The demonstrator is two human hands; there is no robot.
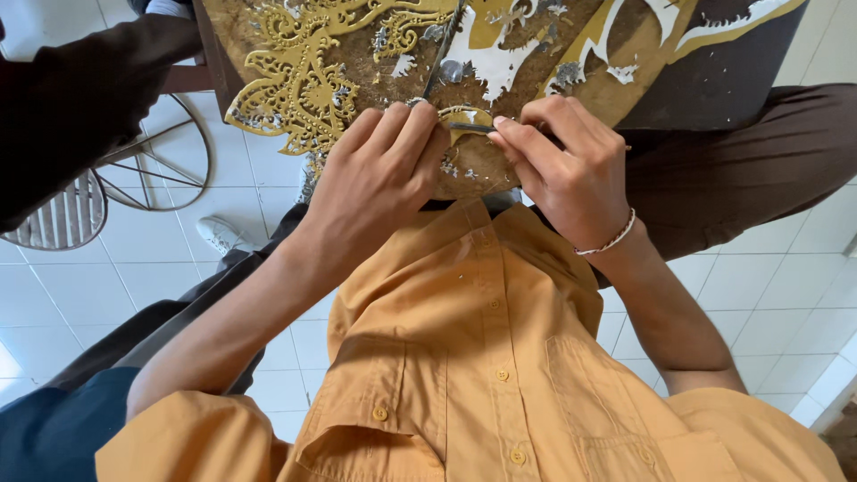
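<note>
A round wooden board [500, 170] lies on my lap with a gold filigree cut-out sheet [303, 80] on it, among silver and white scraps [486, 58]. My left hand [379, 174] curls over the near edge of the board and pinches a narrow gold strip [464, 113] of the sheet. My right hand [571, 170], with a white bead bracelet on the wrist, grips a thin metal blade tool [470, 128]. The tool's tip rests at that strip, right beside my left fingertips. I wear an orange buttoned shirt [482, 357].
Another person's dark sleeve [80, 89] reaches in at the upper left. A round wire rack [116, 187] and a white shoe [219, 234] are on the white tiled floor [759, 295]. My dark brown trouser leg [750, 161] extends to the right.
</note>
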